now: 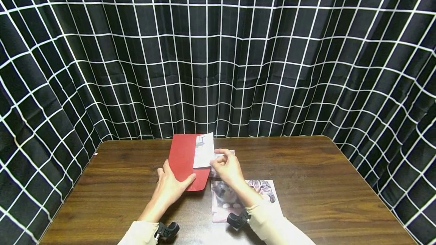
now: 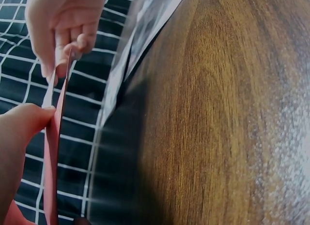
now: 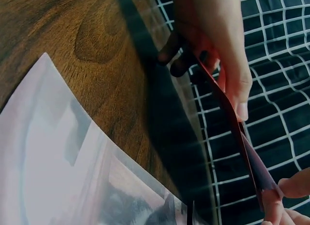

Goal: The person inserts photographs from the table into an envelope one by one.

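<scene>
A red envelope [image 1: 182, 150] is raised above the table, gripped along its near left part by my left hand [image 1: 170, 186]. The thumb lies across its front and the fingers go behind it. Over the envelope's right part sits a white card [image 1: 204, 152] with a small printed picture. My right hand [image 1: 229, 167] pinches the card's right edge between thumb and fingertips. Seen edge-on in the left wrist view, the card and the red envelope [image 2: 51, 172] stand slightly apart near the right hand [image 2: 68, 17]. The right wrist view shows the left hand [image 3: 213, 46] holding the envelope's far end.
A glossy sheet with cat pictures [image 1: 221, 197] lies on the brown wooden table [image 1: 323, 188], partly under my right forearm. Another picture sheet [image 1: 232, 152] shows behind my right hand. A black curtain with white grid lines [image 1: 238, 56] surrounds the table's back and sides.
</scene>
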Tool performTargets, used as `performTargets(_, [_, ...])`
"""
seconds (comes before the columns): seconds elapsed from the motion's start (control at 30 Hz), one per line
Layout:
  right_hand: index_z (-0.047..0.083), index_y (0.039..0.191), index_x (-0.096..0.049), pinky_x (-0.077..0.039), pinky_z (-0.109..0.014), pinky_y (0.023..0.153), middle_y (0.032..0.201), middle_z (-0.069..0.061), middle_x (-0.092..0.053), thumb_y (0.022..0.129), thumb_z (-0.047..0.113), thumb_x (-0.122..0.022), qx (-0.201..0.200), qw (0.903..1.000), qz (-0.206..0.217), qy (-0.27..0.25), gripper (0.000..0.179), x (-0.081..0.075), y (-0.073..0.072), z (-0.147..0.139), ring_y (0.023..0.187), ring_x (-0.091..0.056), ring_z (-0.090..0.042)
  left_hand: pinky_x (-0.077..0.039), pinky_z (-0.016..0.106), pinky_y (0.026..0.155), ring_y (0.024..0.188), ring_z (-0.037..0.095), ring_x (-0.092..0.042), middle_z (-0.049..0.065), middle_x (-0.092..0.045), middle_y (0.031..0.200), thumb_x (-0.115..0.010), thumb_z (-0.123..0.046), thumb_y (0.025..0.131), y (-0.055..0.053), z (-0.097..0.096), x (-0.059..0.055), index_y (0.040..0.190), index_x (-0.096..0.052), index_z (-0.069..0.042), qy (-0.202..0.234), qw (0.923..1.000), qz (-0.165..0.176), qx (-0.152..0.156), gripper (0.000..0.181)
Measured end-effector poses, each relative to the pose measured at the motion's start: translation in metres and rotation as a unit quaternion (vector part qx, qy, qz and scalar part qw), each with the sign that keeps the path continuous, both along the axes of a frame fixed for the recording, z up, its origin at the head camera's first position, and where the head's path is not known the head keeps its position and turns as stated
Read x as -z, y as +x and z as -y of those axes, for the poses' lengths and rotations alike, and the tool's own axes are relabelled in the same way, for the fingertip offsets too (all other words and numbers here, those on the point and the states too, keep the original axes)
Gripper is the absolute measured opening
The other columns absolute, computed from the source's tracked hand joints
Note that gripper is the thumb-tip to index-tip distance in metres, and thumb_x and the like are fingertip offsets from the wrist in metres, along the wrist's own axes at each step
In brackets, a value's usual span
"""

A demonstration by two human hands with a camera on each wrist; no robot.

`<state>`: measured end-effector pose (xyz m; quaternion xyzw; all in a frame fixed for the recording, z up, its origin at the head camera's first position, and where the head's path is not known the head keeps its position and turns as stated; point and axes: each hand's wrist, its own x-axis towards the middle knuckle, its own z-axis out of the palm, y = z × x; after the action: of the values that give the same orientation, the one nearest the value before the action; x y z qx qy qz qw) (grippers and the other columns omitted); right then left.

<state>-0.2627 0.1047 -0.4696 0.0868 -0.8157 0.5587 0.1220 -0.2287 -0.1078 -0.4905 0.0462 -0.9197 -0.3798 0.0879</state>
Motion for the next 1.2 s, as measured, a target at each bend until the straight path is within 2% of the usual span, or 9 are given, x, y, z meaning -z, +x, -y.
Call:
performTargets(0.27, [-0.009, 0.126, -0.065, -0.05, -0.023, 0.062, 0.085, -0.019, -0.076, 0.089, 0.0, -0.077, -0.002, 0.9999, 0.009, 0.005, 0.04, -0.001, 0.001, 0.006, 0.069, -0.068, -0.012, -0.055, 0.062, 0.096, 0.106, 0.054, -0.067, 0.036, -0.045, 0.133, -0.085, -0.057, 0.084, 0.001, 0.0, 0.001, 0.16, -0.026, 0.01, 0.0, 1.0, -0.001, 0.0, 0.118])
performTargets(0.6, [-0.01, 0.127, -0.065, -0.043, -0.019, 0.055, 0.085, -0.016, -0.07, 0.088, -0.001, -0.077, -0.005, 0.9999, 0.009, -0.006, 0.041, 0.001, 0.002, 0.015, 0.063, -0.054, -0.005, -0.056, 0.061, 0.095, 0.106, 0.051, -0.067, 0.035, -0.045, 0.132, -0.085, -0.059, 0.084, 0.0, 0.0, 0.001, 0.16, -0.025, 0.009, -0.001, 1.0, 0.001, 0.001, 0.118])
performTargets(1.03, [-0.004, 0.121, -0.074, -0.04, -0.022, 0.058, 0.084, -0.011, -0.072, 0.087, 0.004, -0.079, 0.018, 0.9978, -0.012, 0.062, 0.035, 0.003, -0.004, 0.025, 0.062, -0.05, -0.004, -0.056, 0.062, 0.094, 0.105, 0.052, -0.068, 0.035, -0.045, 0.132, -0.085, -0.059, 0.084, 0.0, -0.001, -0.001, 0.16, -0.026, 0.01, -0.001, 1.0, -0.004, 0.0, 0.118])
performTargets(1.2, [-0.001, 0.12, -0.075, -0.043, -0.026, 0.064, 0.083, -0.005, -0.072, 0.087, 0.005, -0.078, 0.027, 0.9959, -0.015, 0.085, 0.034, 0.003, -0.002, 0.029, 0.069, -0.053, -0.006, -0.056, 0.061, 0.094, 0.105, 0.052, -0.068, 0.035, -0.046, 0.132, -0.086, -0.057, 0.084, 0.0, -0.002, 0.0, 0.159, -0.026, 0.01, -0.001, 1.0, -0.008, 0.0, 0.117])
